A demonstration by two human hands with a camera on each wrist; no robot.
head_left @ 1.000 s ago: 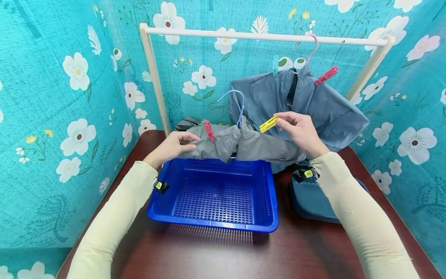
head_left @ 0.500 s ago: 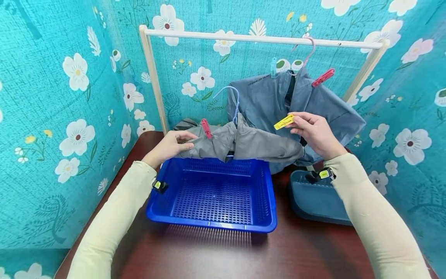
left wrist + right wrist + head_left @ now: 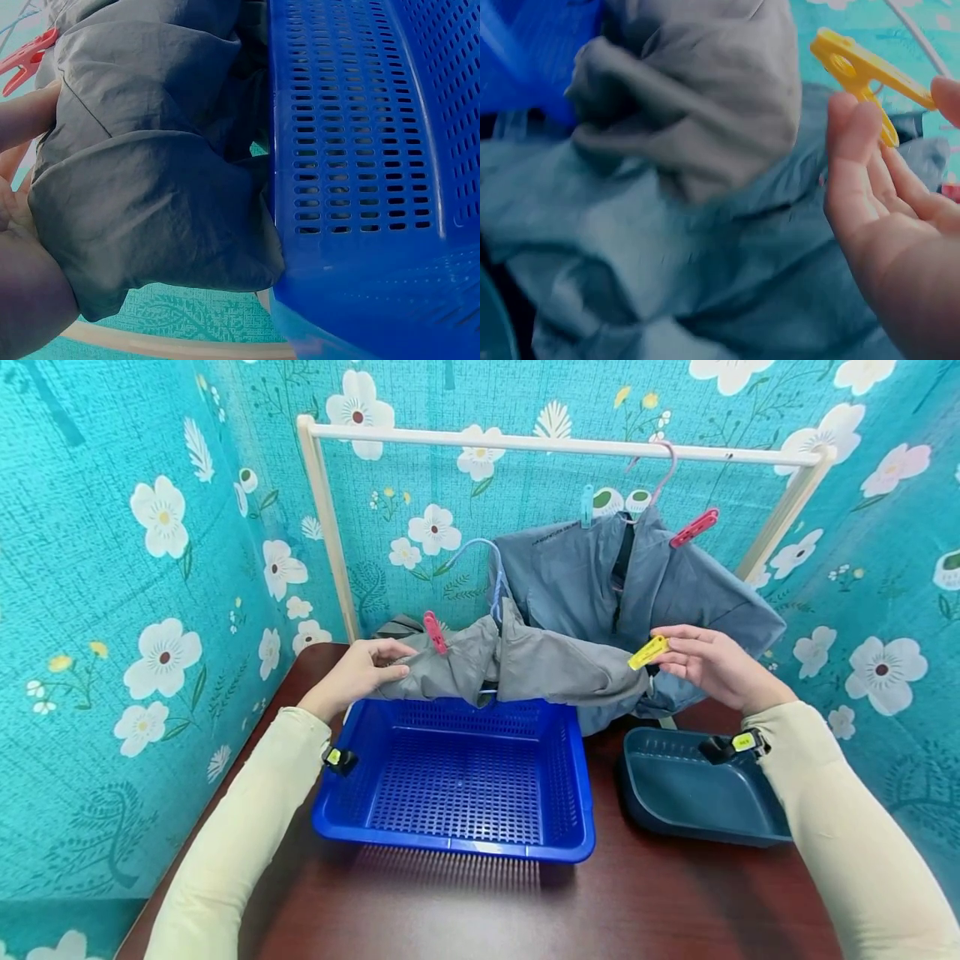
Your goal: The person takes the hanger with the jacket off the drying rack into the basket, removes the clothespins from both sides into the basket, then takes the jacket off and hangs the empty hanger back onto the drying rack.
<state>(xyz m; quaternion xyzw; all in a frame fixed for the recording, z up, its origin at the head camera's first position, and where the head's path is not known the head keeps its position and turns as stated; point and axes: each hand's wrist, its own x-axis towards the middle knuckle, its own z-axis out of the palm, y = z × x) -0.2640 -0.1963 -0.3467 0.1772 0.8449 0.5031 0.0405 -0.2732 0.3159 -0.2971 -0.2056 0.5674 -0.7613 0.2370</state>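
Note:
A grey jacket (image 3: pixel 465 660) on a light blue hanger (image 3: pixel 497 578) lies bunched across the back rim of a blue basket (image 3: pixel 450 843). My left hand (image 3: pixel 358 675) holds the jacket's left end between thumb and fingers, as the left wrist view also shows. A red clothespin (image 3: pixel 434 632) is clipped on the jacket's left shoulder. At the jacket's right end, my right hand (image 3: pixel 720 664) pinches a yellow clothespin (image 3: pixel 648 652). In the right wrist view that clothespin (image 3: pixel 866 71) appears apart from the cloth, with thumb and fingers on its two handles.
Behind, a blue-grey jacket (image 3: pixel 577 577) hangs by a pink hanger (image 3: pixel 667 472) from a wooden rack (image 3: pixel 487 441). A light blue clothespin (image 3: pixel 587 506) and a red one are on its shoulders. A dark teal bin (image 3: pixel 705 793) stands right of the basket.
My right hand has moved right and slightly down with the yellow clothespin, from near the hanger to the jacket's right end. My left hand stays at the left end; the hanger has shifted slightly left.

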